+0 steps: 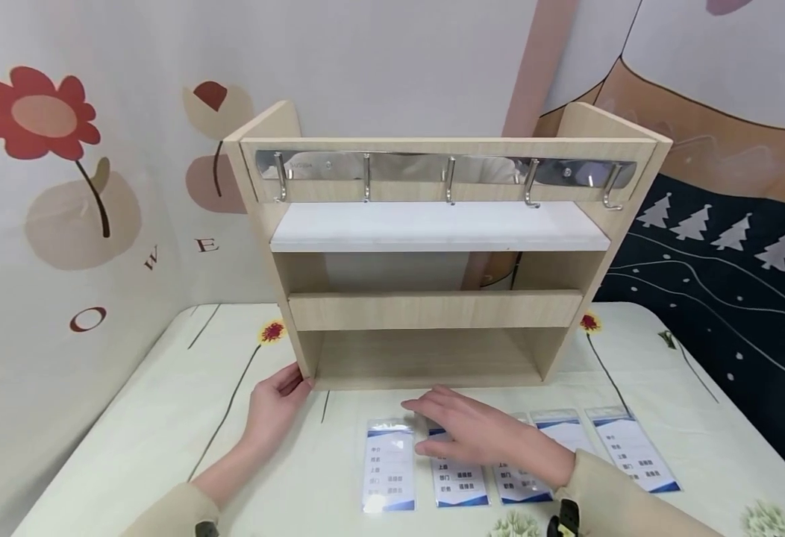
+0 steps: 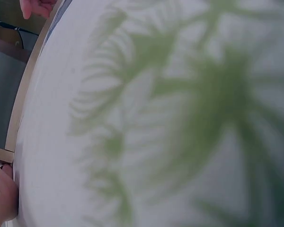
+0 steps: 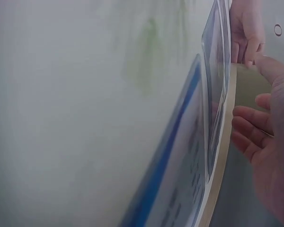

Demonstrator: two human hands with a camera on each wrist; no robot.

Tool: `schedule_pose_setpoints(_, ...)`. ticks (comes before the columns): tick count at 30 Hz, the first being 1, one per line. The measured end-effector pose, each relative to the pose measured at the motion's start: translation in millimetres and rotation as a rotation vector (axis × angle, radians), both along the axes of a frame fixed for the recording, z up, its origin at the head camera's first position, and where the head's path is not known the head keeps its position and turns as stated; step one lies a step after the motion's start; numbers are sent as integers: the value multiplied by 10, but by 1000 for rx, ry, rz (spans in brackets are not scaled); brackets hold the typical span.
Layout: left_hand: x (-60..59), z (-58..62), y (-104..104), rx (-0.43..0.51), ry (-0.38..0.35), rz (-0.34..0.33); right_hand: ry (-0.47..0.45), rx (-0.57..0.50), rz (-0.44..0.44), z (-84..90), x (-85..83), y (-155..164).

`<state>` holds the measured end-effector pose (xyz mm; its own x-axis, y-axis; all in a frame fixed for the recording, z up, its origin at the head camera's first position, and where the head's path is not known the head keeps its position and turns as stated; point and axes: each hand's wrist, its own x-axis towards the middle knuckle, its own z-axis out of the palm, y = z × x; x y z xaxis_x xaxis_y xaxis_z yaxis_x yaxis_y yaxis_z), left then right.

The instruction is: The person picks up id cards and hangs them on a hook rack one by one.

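Note:
A light wooden desktop shelf (image 1: 436, 312) stands upright on the table, with a metal strip of several hooks (image 1: 406, 165) across its upper front. My left hand (image 1: 274, 410) holds the shelf's lower left corner, its thumb by the front edge and fingers along the side. In front of the shelf my right hand (image 1: 476, 432) hovers with fingers spread and nothing in them. Beneath and beside it lie several clear badge holders with printed white-and-blue cards (image 1: 389, 466); the hand and forearm partly cover some. In the right wrist view, a badge holder (image 3: 180, 161) looms close.
The shelf has a white upper board (image 1: 439, 227) and a low bottom compartment (image 1: 426, 354). A pale flowered cloth (image 1: 231, 358) covers the table. Patterned curtains hang at the back and left, and a dark tree-printed cloth (image 1: 721, 298) hangs at the right.

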<state>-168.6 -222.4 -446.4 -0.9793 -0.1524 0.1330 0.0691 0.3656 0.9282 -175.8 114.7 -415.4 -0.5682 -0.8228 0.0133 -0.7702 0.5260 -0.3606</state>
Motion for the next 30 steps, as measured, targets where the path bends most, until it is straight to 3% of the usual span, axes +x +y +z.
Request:
schedule_pose_setpoints(10,-60,-44,29,-17,5,26,70,-12,-13,-45,-82,-131)
schedule_pose_setpoints(19,-41,-44,41,3,-2,49,1,-22,-82,-99,-122,-206)
schedule_pose_setpoints(25,-44,-43,36,5,2,63,3,-38,-108,-111,-138,-284)
schedule_pose_setpoints(30,-36,-44,43,23,-1,75,-69,-72,-146,-91,-142,-361)
